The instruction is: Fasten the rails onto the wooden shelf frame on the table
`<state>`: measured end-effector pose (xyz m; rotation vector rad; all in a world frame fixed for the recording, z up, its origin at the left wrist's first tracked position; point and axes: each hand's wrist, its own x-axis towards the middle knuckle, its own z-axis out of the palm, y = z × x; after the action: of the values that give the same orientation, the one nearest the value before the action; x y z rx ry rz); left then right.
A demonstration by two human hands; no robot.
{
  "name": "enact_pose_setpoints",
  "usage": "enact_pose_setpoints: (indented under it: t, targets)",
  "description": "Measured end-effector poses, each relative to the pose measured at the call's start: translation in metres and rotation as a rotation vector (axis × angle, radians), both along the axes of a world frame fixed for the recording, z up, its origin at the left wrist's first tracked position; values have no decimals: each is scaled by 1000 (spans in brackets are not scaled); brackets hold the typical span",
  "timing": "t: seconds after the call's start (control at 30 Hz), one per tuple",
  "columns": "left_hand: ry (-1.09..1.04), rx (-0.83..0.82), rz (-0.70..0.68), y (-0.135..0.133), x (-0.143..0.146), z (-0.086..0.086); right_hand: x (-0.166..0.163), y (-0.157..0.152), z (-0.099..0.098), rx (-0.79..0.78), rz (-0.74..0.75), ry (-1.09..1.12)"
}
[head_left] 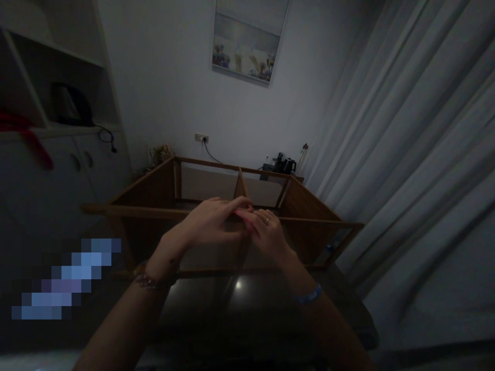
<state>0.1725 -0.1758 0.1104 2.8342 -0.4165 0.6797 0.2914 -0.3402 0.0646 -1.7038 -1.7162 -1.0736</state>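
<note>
My left hand and my right hand meet in the middle of the view, their fingertips touching. The left fingers are bent toward the right, in a pinch. My right fingers are curled in against them, and a ring shows on one finger. Whatever sits between the fingertips, if anything, is too small and dark to make out. Just behind and below the hands is a brown wooden frame with side panels and an upright divider. It stands on a dark glossy surface.
White cabinets with shelves at left hold a kettle and a red cloth. Light curtains hang along the right. A wall socket with a cable, a picture and black appliances are at the back.
</note>
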Motion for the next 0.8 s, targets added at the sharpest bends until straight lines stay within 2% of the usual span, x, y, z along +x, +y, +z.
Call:
enact_pose_setpoints:
  t: [0.13,0.23,0.33,0.53,0.63,0.8]
  targets:
    - [-56,-70,33,-7,-2,-3,-11,-1,4,69,13,225]
    - [-113,-24,36,-16,-6,-4,-16,-7,11,109,-68,335]
    - [-198,23,64,-25,-6,-8,-14,-15,16,104,-183,326]
    - [-464,34,268,-36,14,-35,-6,-21,11,181,-228,297]
    - [-578,14,283,-35,21,-44,-6,-21,6,206,-300,278]
    - [-611,36,263,-34,20,-44,-12,-20,-3,249,-372,240]
